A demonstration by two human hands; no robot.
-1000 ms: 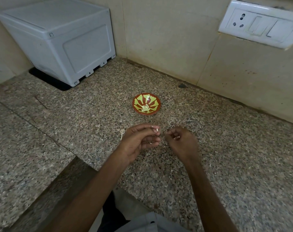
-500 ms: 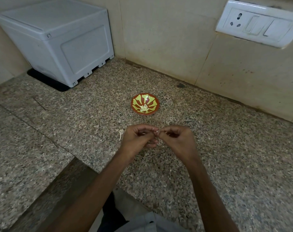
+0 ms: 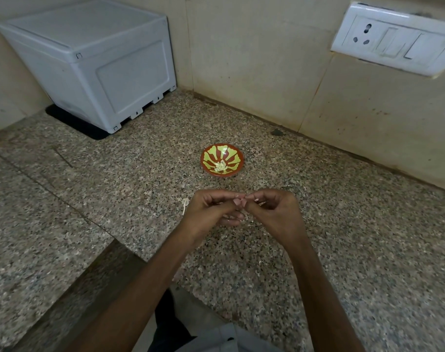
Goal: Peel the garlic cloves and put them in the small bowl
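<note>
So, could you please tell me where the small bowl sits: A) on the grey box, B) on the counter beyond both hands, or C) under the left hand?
B: the small bowl stands on the counter just past the left hand and right hand, which pinch a garlic clove between them.

We see the small bowl point(image 3: 222, 160) on the countertop point(image 3: 343, 250), peeled cloves point(image 3: 221, 166) lying in it. In front of the bowl the left hand point(image 3: 211, 212) and right hand point(image 3: 277, 214) meet, pinching a garlic clove point(image 3: 242, 198) between them. Behind and left of the bowl sits a box point(image 3: 94, 64); behind and right, on the wall, a socket panel point(image 3: 394, 39).
</note>
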